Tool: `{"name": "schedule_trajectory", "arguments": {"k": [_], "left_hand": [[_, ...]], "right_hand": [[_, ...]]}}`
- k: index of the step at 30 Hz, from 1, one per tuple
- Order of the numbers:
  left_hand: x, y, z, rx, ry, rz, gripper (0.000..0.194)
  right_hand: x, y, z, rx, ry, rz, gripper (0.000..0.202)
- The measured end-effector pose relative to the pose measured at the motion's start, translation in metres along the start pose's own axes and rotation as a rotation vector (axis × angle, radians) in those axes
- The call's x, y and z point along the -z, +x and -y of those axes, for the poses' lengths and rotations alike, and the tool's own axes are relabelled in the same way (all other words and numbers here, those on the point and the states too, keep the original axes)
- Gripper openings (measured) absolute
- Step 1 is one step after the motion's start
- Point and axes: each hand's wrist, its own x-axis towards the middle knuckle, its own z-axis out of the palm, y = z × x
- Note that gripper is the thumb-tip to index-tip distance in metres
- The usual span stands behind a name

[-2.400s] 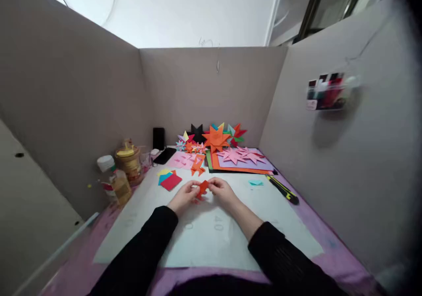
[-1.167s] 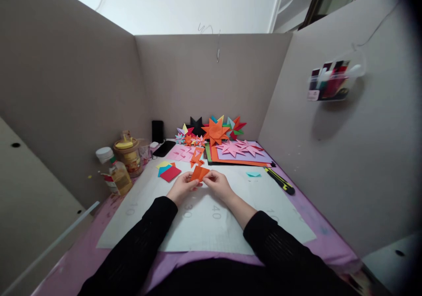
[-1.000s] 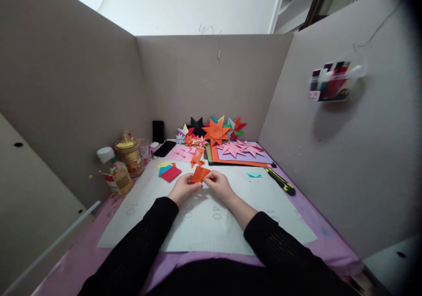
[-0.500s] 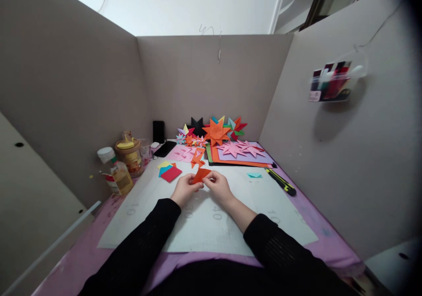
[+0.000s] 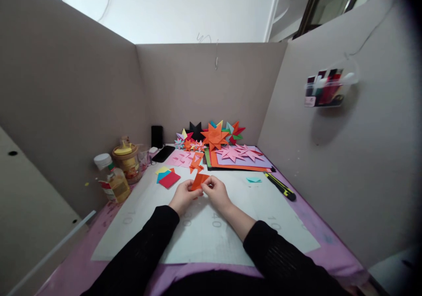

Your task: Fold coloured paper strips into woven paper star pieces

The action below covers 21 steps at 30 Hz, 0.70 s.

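Note:
Between my two hands is a small orange piece of paper, held up a little over the white mat. My left hand grips its lower left side. My right hand pinches its right edge, fingertips close together. Beyond the hands lie folded orange paper pieces on the mat. To the left are square sheets of red paper, blue and yellow paper, overlapping. A folded turquoise paper piece rests off to the right.
Several folded paper stars stand at the back, near stacked coloured sheets. A yellow-black utility knife lies at the right. A bottle, a jar and a phone are on the left. Grey panels enclose the table.
The camera view has tilted slightly, so everything sits a bit lower. The orange paper is turned a little between my fingers; both hands keep their hold on it.

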Motion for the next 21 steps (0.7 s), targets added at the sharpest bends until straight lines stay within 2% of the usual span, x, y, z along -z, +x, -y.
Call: {"name": "schedule_trajectory", "arguments": {"k": [9, 21], "left_hand": [[-0.0010, 0.0009, 0.0021, 0.028, -0.002, -0.027, 0.035], [0.0007, 0.0031, 0.0036, 0.017, 0.018, -0.057, 0.032]], "right_hand": [[-0.0002, 0.0006, -0.0013, 0.000, -0.017, -0.019, 0.008], [0.0007, 0.0003, -0.0023, 0.001, -0.002, 0.045, 0.008]]}}
